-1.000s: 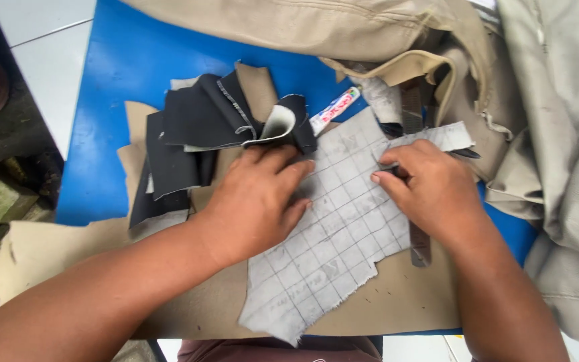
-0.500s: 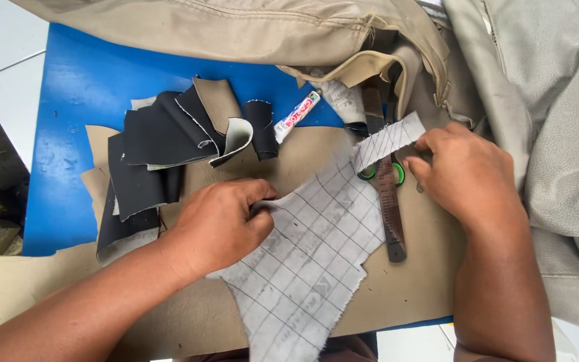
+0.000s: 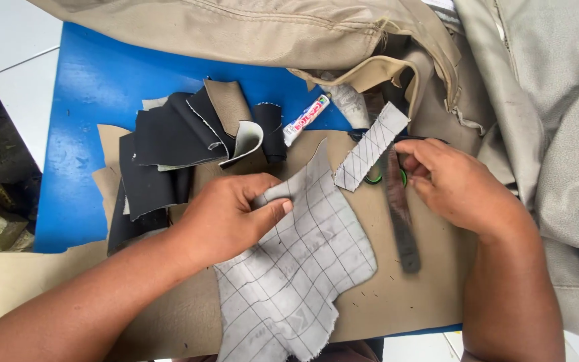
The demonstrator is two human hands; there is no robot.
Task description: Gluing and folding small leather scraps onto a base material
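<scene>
Head view: left hand (image 3: pixel 226 218) pinches the grey gridded fabric (image 3: pixel 296 268); right hand (image 3: pixel 460 188) grips green-handled scissors (image 3: pixel 378 175).

A blue worktop (image 3: pixel 95 87) carries a heap of black scraps (image 3: pixel 162 151) with a tan scrap (image 3: pixel 226 104) curled among them. A white glue tube (image 3: pixel 306 119) lies just beside the heap. A tan sheet (image 3: pixel 397 295) covers the near part of the worktop. Beige upholstery (image 3: pixel 249 30) is bunched along the far edge, and grey upholstery (image 3: pixel 564 134) falls at the right.
</scene>
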